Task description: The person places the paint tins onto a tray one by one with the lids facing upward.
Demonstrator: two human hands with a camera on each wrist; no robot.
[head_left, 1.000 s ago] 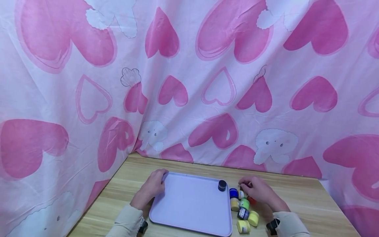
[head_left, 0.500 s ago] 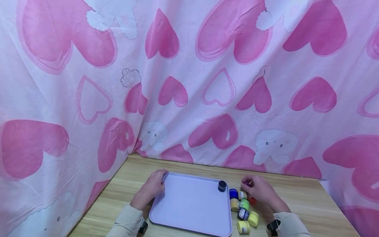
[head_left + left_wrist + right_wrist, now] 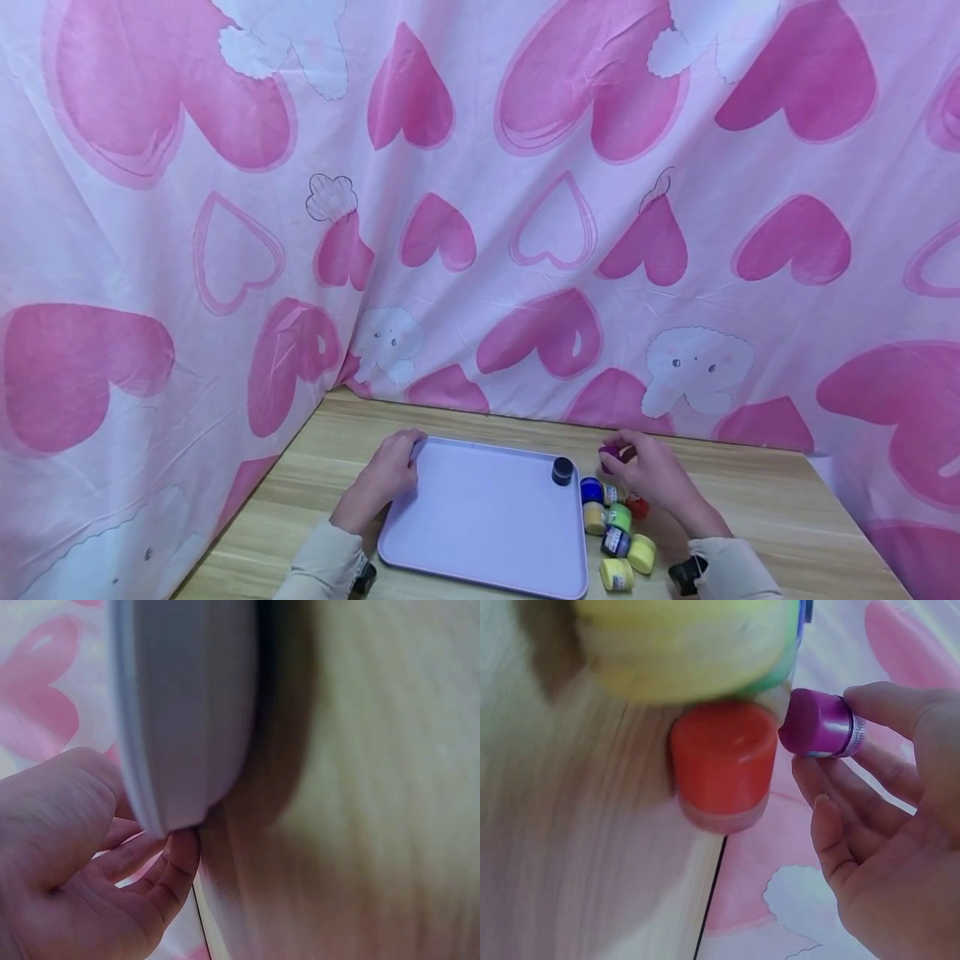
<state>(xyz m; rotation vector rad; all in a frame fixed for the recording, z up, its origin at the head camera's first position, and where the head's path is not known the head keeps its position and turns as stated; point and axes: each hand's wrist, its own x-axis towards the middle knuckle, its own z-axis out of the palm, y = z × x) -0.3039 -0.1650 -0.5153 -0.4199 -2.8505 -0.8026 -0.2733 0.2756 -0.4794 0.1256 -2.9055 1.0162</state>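
Note:
At the far left corner of a pale lilac tray [image 3: 480, 521], my left hand [image 3: 386, 468] grips the rim, its fingers curled at the underside in the left wrist view. My right hand [image 3: 658, 477] pinches a small purple paint jar [image 3: 821, 724] between thumb and fingers, past the tray's far right corner. A black-lidded jar [image 3: 562, 471] stands inside the tray's far right corner. Below my right hand, a red jar [image 3: 724, 769] sits beside the other jars, partly covered by the hand in the head view.
Right of the tray, several jars crowd together: a blue one [image 3: 591, 490], a green one [image 3: 618, 517], a dark one [image 3: 616, 542] and a yellow one [image 3: 642, 553]. A pink heart-print cloth [image 3: 465, 208] hangs behind the wooden table [image 3: 780, 508].
My right hand has turned and shifted slightly back and left with the purple jar, which shows more plainly now, as does the red jar. The left hand and tray stay put.

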